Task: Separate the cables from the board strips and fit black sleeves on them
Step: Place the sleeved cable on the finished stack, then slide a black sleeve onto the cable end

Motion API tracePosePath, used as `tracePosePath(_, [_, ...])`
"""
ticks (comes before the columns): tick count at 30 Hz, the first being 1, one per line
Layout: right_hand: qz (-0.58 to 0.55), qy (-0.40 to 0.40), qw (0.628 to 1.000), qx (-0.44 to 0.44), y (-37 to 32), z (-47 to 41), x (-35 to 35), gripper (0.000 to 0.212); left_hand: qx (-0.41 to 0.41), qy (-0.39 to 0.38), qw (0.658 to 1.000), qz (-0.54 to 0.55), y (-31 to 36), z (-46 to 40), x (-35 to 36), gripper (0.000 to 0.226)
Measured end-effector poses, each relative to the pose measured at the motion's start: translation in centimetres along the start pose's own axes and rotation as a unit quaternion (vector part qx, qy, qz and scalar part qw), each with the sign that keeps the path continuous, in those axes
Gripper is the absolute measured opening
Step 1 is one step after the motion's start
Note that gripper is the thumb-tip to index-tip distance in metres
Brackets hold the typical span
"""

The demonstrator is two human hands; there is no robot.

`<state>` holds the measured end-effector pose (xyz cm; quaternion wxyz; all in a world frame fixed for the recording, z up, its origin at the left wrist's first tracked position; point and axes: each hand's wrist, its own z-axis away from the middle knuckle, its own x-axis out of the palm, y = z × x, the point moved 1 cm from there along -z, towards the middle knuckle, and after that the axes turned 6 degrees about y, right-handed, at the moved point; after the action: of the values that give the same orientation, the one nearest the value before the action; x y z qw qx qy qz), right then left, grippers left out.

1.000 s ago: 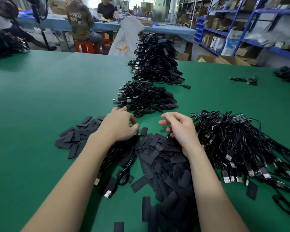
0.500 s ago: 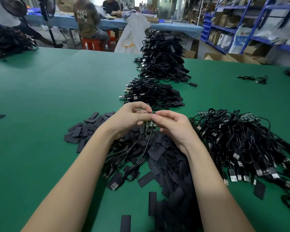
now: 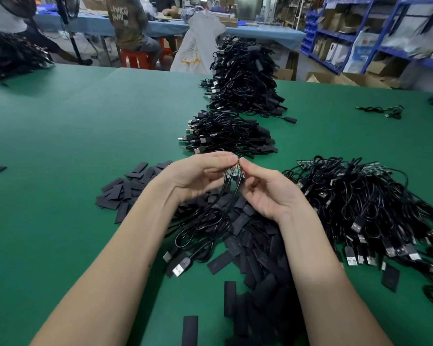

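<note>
Nearest the camera, a heap of flat black sleeves [image 3: 258, 258] covers the green worktop [image 3: 73, 151] between the two forearms and spreads out toward the left. The lower edge of the view cuts off part of this heap. Two black cables [image 3: 205, 228] lie looped on top of the sleeves, their USB plugs [image 3: 179, 267] resting at the near left edge of the heap. To the right, a large tangle of unprocessed cables [image 3: 375, 208] lies just beside the right forearm; green board strips [image 3: 308, 164] show at its far edge, mostly buried.

Above the sleeves, the left hand [image 3: 198, 177] and right hand [image 3: 265, 193] meet, raised off the worktop. Each hand's grip is a fingertip pinch on a small green board piece [image 3: 234, 174], from which the two cables hang down. The fingers hide most of the piece, and its detail is hard to make out.

Farther back, two piles of finished cables [image 3: 230, 136] stand in a row.
</note>
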<state>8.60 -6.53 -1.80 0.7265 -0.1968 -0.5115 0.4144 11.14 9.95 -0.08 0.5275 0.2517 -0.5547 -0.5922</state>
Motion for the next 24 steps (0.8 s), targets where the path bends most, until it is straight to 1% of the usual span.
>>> tracePosePath(1, [-0.002,-0.002,1.000,-0.001,0.0,0.0,0.2,0.030,0.002,-0.004,1.000,0.007,0.1,0.1,0.0,0.006])
tracePosePath(2, [0.010,-0.001,1.000,-0.009,-0.1,0.0,0.2,0.030,0.011,0.001,1.000,-0.009,0.3,0.2,-0.1,0.005])
tracePosePath(3, [0.029,0.006,0.999,-0.021,-0.2,0.1,0.0,0.028,0.025,0.019,0.998,-0.051,0.4,0.2,-0.3,0.005])
tracePosePath(4, [0.055,0.014,0.998,-0.037,-0.5,0.0,-0.2,0.026,0.042,0.056,0.991,-0.114,0.5,0.2,-0.7,0.006])
tracePosePath(5, [0.088,0.027,0.994,-0.054,-0.9,0.1,-0.5,0.020,0.059,0.108,0.975,-0.183,0.5,0.3,-1.2,0.006])
tracePosePath(7, [0.164,0.065,0.980,-0.087,-1.4,0.1,-1.0,0.004,0.093,0.212,0.921,-0.314,0.4,0.3,-1.9,0.014])
tracePosePath(9, [0.218,0.097,0.964,-0.112,-1.6,0.1,-1.3,0.010,0.150,0.271,0.858,-0.410,0.3,0.4,-1.6,0.024])
tracePosePath(10, [0.226,0.103,0.961,-0.120,-1.6,0.1,-1.4,0.008,0.175,0.278,0.844,-0.424,0.3,0.4,-1.1,0.024])
tracePosePath(11, [0.228,0.100,0.961,-0.122,-1.6,0.1,-1.3,0.006,0.184,0.259,0.856,-0.409,0.4,0.3,-0.6,0.022])
tracePosePath(12, [0.227,0.091,0.962,-0.124,-1.7,0.1,-1.3,0.005,0.169,0.214,0.889,-0.367,0.5,0.2,-0.2,0.021])
tracePosePath(13, [0.221,0.081,0.964,-0.123,-1.7,0.1,-1.2,0.004,0.134,0.154,0.927,-0.315,0.4,0.3,0.4,0.020])
tracePosePath(14, [0.215,0.071,0.966,-0.126,-1.8,0.2,-1.2,0.005,0.097,0.102,0.955,-0.262,0.2,0.4,0.8,0.019])
tracePosePath(15, [0.211,0.065,0.967,-0.131,-1.9,0.2,-1.3,0.008,0.074,0.070,0.969,-0.225,0.0,0.4,1.0,0.015])
tracePosePath(16, [0.216,0.062,0.964,-0.140,-2.1,0.1,-1.5,0.010,0.069,0.064,0.973,-0.211,-0.1,0.4,1.0,0.009])
tracePosePath(17, [0.234,0.060,0.958,-0.153,-2.2,0.2,-1.5,0.010,0.072,0.073,0.974,-0.203,-0.3,0.3,0.9,0.006])
tracePosePath(18, [0.281,0.060,0.941,-0.176,-2.2,0.2,-1.8,0.008,0.076,0.086,0.974,-0.195,-0.4,0.2,0.7,0.009])
tracePosePath(19, [0.362,0.064,0.907,-0.207,-2.3,0.3,-2.1,0.006,0.076,0.099,0.975,-0.186,-0.5,0.2,0.6,0.012])
tracePosePath(20, [0.462,0.065,0.851,-0.242,-2.4,0.3,-2.4,0.010,0.074,0.110,0.975,-0.180,-0.5,0.2,0.5,0.014])
tracePosePath(21, [0.554,0.055,0.787,-0.266,-2.4,0.4,-2.6,0.016,0.070,0.120,0.975,-0.173,-0.5,0.2,0.3,0.015])
tracePosePath(22, [0.624,0.035,0.733,-0.268,-2.3,0.5,-2.6,0.024,0.068,0.129,0.975,-0.167,-0.4,0.2,0.2,0.016])
tracePosePath(23, [0.672,0.014,0.696,-0.251,-2.2,0.6,-2.4,0.032,0.066,0.133,0.976,-0.162,-0.5,0.2,0.2,0.017])
tracePosePath(24, [0.705,-0.002,0.671,-0.230,-2.1,0.7,-2.2,0.038,0.065,0.134,0.976,-0.158,-0.5,0.1,0.1,0.017])
